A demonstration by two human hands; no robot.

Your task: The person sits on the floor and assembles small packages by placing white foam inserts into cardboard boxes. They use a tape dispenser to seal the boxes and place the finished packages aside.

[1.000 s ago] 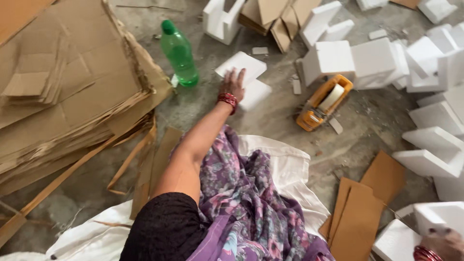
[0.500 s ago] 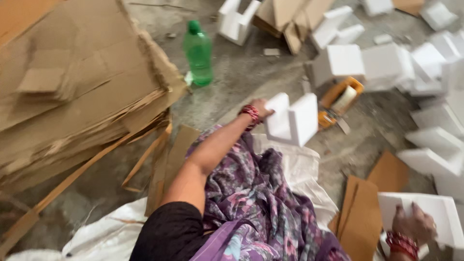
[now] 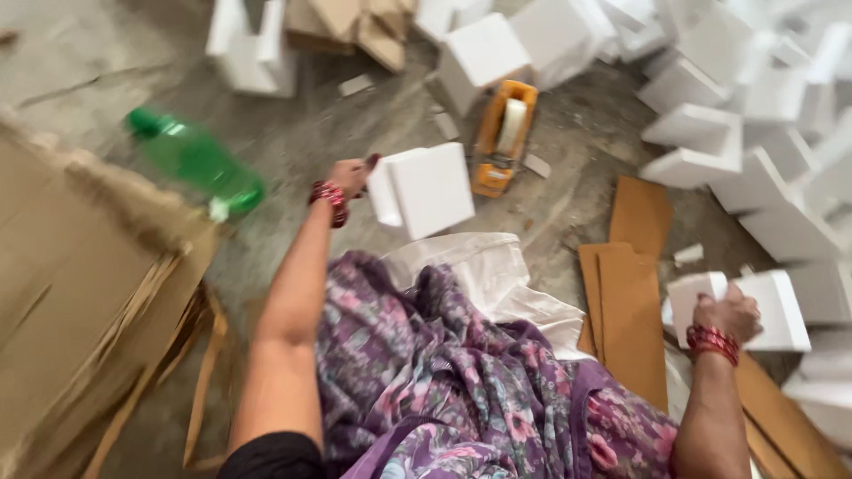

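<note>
While aloft, left grip (image 3: 351, 176) around foam block (image 3: 422, 191).

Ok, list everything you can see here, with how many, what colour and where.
foam block in left hand: one, white, lifted above the floor at centre
foam block in right hand: one, white, lower right
loose foam blocks: many, white, piled across the top and right
tape dispenser: one, orange, on the floor at top centre
plastic bottle: one, green, lying on the floor at upper left
cardboard stack: one pile, brown, left side
cardboard strips: several, brown, on the floor at right
white cloth: one, on the floor at centre
left hand: grip on a foam block, red bangles
right hand: grip on a foam block, red bangles
</note>
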